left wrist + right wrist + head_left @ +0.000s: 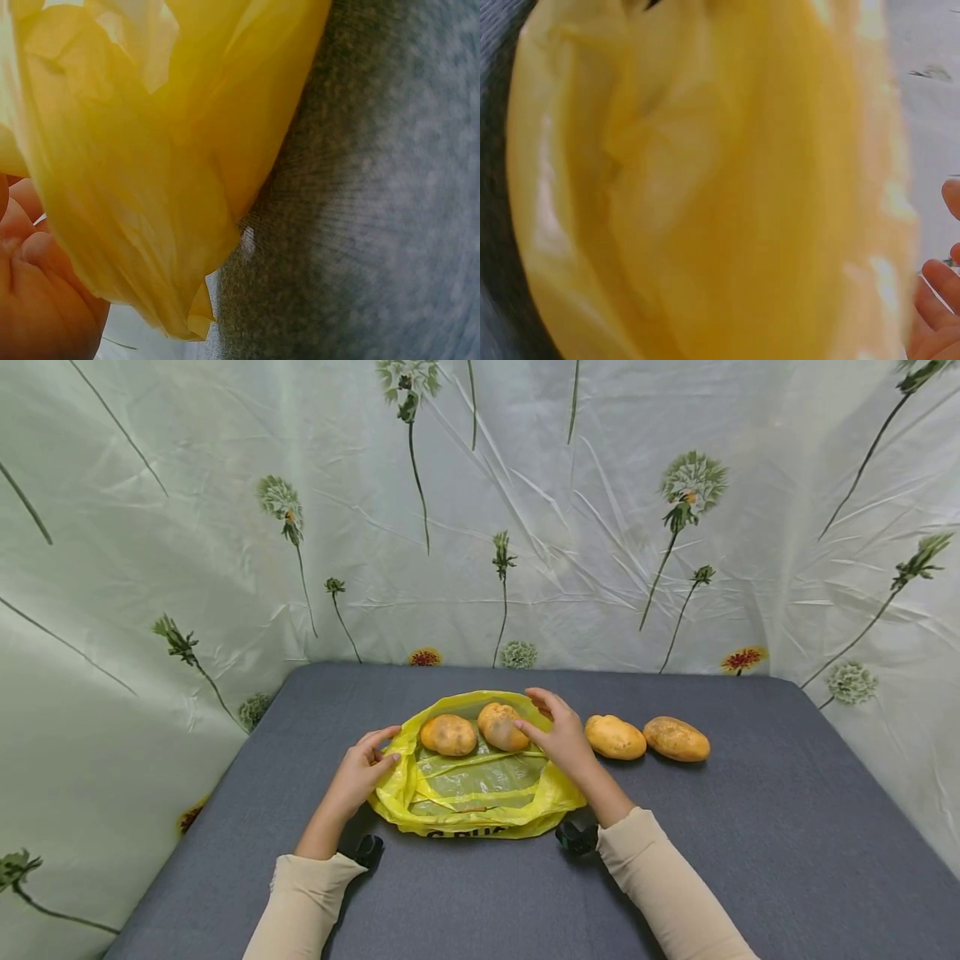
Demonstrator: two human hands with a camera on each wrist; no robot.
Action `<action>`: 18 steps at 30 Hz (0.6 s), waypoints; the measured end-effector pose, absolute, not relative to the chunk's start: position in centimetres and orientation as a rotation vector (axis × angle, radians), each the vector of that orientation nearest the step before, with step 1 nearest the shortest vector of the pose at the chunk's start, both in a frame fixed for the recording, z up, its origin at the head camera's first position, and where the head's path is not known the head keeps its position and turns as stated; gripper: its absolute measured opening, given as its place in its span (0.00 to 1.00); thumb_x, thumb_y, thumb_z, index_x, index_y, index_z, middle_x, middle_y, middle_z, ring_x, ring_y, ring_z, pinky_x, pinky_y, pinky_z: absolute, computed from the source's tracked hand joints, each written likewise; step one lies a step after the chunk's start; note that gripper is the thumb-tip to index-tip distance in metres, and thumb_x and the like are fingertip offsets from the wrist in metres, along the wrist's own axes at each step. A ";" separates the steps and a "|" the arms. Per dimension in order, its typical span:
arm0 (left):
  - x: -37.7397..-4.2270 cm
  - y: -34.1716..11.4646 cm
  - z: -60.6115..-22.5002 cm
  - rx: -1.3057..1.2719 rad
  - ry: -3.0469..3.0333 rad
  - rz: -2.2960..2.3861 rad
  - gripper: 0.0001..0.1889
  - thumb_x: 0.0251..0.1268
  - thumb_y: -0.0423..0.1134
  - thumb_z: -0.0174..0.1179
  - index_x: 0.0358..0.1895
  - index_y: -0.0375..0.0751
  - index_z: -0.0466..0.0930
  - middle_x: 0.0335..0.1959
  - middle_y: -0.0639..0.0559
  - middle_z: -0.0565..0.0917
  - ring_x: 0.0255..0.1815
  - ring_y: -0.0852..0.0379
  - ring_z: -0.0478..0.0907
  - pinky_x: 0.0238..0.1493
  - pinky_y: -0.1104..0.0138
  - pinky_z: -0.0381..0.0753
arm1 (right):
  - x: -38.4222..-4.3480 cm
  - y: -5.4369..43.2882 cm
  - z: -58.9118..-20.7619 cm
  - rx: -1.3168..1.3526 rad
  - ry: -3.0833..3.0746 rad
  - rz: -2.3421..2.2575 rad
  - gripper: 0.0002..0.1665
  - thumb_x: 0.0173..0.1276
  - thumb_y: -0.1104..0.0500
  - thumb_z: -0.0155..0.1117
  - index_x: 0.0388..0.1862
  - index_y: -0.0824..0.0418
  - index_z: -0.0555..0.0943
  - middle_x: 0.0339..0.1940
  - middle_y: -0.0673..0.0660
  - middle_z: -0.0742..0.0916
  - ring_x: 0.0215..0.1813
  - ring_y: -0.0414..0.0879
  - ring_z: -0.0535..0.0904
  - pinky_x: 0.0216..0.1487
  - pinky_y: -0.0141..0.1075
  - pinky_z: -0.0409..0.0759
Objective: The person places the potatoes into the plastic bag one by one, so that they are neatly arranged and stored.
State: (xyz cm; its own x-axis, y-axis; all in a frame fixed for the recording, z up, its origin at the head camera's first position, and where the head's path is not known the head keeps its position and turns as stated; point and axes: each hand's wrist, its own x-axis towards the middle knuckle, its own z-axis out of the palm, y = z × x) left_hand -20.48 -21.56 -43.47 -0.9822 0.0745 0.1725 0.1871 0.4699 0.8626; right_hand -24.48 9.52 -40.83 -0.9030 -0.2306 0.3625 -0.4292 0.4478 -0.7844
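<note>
Holding a yellow bag (480, 793), hands flank 2 potatoes (448, 735).

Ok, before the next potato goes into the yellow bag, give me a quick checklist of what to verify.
1. Bag mouth held open: the left hand pinches the left edge of the yellow plastic bag; ok.
2. Room inside the bag: two potatoes, one on the left and one on the right, lie near its far end, with bare plastic nearer the person; ok.
3. Right hand free: the right hand rests with straight fingers at the right-hand bagged potato and the bag edge, with no grip on anything; ok.
4. Potatoes left outside: two lie on the grey table, the nearer potato just beside the right hand, the farther potato beyond it; ok.
5. Bag free of tears: cannot tell, since both wrist views are blurred.
</note>
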 end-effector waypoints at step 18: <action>-20.3 -21.3 -43.1 -0.207 -2.606 -1.569 0.22 0.59 0.28 0.57 0.58 0.33 0.70 0.52 0.40 0.70 0.30 0.54 0.66 0.25 0.71 0.68 | -22.6 15.1 -40.1 0.605 -2.280 1.251 0.30 0.54 0.65 0.67 0.57 0.65 0.71 0.53 0.61 0.76 0.55 0.53 0.71 0.53 0.45 0.68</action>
